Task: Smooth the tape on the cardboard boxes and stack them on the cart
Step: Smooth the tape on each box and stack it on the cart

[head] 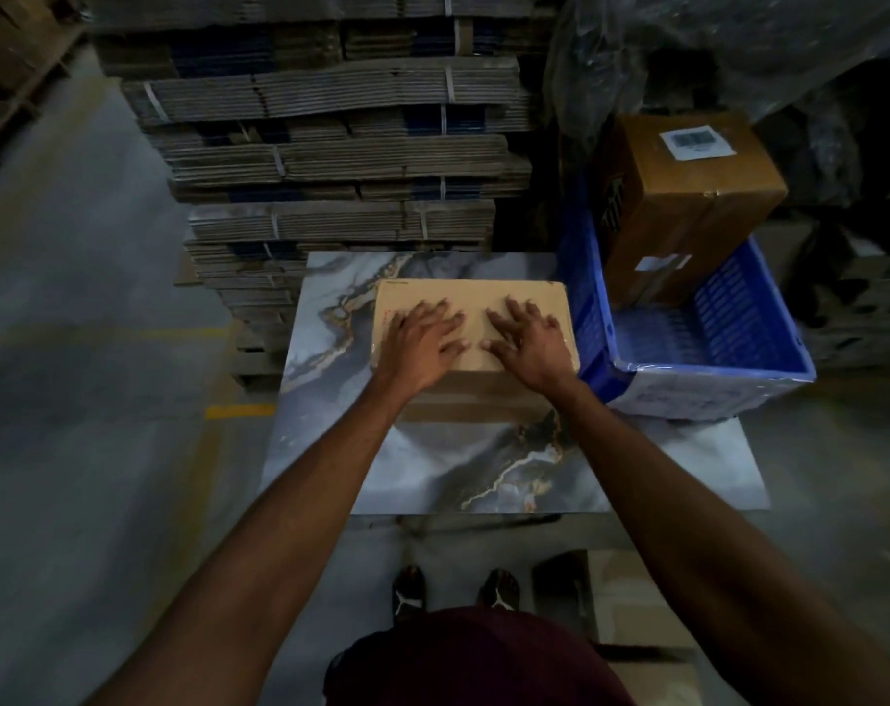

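Note:
A closed cardboard box [476, 298] lies on a marble-patterned table top [433, 471], near its far edge. Both my hands rest flat on the box's lid with fingers spread. My left hand [422, 343] presses the left half and my right hand [529, 343] the right half, thumbs nearly meeting over the middle seam. Neither hand grips anything. The tape under my palms is mostly hidden. No cart shows in the view.
A blue plastic crate [707, 349] stands at the table's right, with a taller labelled brown box [687, 201] leaning inside it. Strapped bundles of flat cardboard [331, 160] are stacked high behind the table. Grey concrete floor [86, 349] lies to the left.

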Demonstrator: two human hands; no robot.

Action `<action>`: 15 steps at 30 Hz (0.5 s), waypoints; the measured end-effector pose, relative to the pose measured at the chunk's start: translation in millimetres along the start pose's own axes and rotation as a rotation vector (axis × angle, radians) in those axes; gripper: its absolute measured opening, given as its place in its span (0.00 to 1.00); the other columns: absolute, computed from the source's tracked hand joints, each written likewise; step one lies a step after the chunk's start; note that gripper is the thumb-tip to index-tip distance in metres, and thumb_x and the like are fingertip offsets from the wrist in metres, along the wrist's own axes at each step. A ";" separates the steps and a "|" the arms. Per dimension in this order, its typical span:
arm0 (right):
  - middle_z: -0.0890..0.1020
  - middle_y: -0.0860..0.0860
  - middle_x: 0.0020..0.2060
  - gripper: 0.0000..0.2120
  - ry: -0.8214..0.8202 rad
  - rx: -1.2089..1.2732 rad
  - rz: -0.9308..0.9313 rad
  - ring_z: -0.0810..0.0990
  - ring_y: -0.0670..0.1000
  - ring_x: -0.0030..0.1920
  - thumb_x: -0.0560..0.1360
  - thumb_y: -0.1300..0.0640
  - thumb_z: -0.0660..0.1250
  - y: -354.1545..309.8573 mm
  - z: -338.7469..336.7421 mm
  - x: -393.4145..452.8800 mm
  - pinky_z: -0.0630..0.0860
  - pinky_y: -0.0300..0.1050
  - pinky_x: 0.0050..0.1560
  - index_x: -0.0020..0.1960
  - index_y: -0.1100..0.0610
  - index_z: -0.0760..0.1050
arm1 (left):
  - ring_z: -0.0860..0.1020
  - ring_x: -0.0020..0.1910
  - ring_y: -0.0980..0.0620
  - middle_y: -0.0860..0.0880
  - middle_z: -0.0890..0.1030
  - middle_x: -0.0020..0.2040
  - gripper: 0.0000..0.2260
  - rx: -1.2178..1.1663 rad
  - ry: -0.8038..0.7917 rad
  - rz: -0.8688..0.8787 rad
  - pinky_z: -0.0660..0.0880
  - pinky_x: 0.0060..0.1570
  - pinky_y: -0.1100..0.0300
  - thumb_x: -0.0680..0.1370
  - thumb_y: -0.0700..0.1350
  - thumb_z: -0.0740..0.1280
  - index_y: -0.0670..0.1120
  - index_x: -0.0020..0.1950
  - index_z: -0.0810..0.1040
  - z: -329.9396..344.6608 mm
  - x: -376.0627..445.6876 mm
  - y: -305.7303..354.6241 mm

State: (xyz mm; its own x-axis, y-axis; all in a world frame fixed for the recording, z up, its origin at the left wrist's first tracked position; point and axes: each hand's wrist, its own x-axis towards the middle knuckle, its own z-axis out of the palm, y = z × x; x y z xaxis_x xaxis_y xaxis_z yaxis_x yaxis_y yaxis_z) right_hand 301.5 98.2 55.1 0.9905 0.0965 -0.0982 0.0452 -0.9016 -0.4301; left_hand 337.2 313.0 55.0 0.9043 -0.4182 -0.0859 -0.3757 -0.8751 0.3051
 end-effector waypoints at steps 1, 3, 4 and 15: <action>0.59 0.52 0.81 0.30 0.000 -0.012 -0.001 0.54 0.59 0.81 0.81 0.35 0.58 1.8 -1.4 -0.3 0.53 0.63 0.77 0.79 0.45 0.65 | 0.59 0.79 0.48 0.54 0.62 0.80 0.24 0.016 0.029 -0.012 0.56 0.75 0.46 0.81 0.63 0.59 0.59 0.77 0.68 4.1 -0.8 2.1; 0.59 0.52 0.81 0.28 -0.004 -0.040 -0.012 0.55 0.58 0.81 0.81 0.37 0.59 1.5 -7.1 0.1 0.55 0.63 0.77 0.79 0.44 0.65 | 0.60 0.78 0.48 0.54 0.62 0.80 0.25 0.061 0.052 0.011 0.56 0.75 0.47 0.81 0.64 0.58 0.59 0.77 0.67 3.9 2.3 3.6; 0.61 0.52 0.81 0.26 -0.002 -0.048 -0.027 0.56 0.59 0.80 0.82 0.39 0.60 -2.4 -9.2 -1.0 0.57 0.63 0.77 0.78 0.45 0.66 | 0.60 0.78 0.47 0.53 0.62 0.80 0.25 0.079 0.042 0.029 0.58 0.75 0.47 0.82 0.63 0.58 0.58 0.78 0.66 0.3 3.3 3.2; 0.68 0.53 0.77 0.21 0.093 -0.047 -0.037 0.65 0.60 0.77 0.84 0.49 0.61 -27.3 14.9 -3.7 0.64 0.61 0.74 0.75 0.50 0.72 | 0.63 0.77 0.45 0.50 0.65 0.79 0.22 0.041 0.063 0.084 0.59 0.74 0.51 0.83 0.57 0.58 0.54 0.77 0.69 4.0 -1.6 3.6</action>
State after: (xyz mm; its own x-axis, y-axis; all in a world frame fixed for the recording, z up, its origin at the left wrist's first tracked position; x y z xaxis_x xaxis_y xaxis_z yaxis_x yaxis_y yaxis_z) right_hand 294.7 128.7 53.8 0.9957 0.0929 0.0016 0.0862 -0.9170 -0.3893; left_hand 333.6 309.6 52.4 0.8799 -0.4751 -0.0013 -0.4573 -0.8476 0.2694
